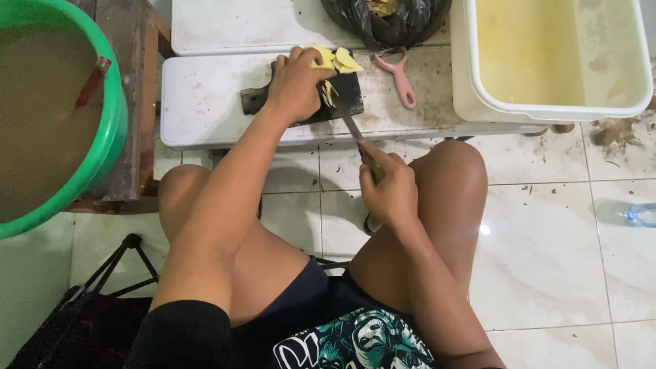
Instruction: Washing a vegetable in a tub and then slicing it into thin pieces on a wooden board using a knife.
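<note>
Leftmost, a green bucket (102, 137) of murky brown water sits on a dark wooden stand, its rim close to the left end of a low white bench (205, 102). Between the two lies only a narrow gap. A second white bench lies behind, edge to edge with the first. On the near bench rests a black cutting board (345, 92), set back from the front edge, with bare white surface to its left.

The person's left hand (295, 83) lies palm down on the board, fingers curled over pale yellow slices (336, 60) and pinning them; how much is under the palm cannot be told. The right hand (389, 191) hovers over the floor in front of the bench, between the knees, fist closed tight around the handle of a knife (352, 126). The knife's long axis runs diagonally, handle low and near the body, blade crossing the bench's front edge, tip pointing up and left toward the slices beside the left fingers. The blade seems to touch the thin strips there, though the view is too small to be sure.

Right of the board a pink peeler (403, 78) lies on the bench, handle toward the front edge. Behind it sits a black bag (410, 24) of scraps. Farther right, a white tub (547, 61) of yellowish liquid overhangs the bench's end. Open tiled floor spreads beyond the right knee.
</note>
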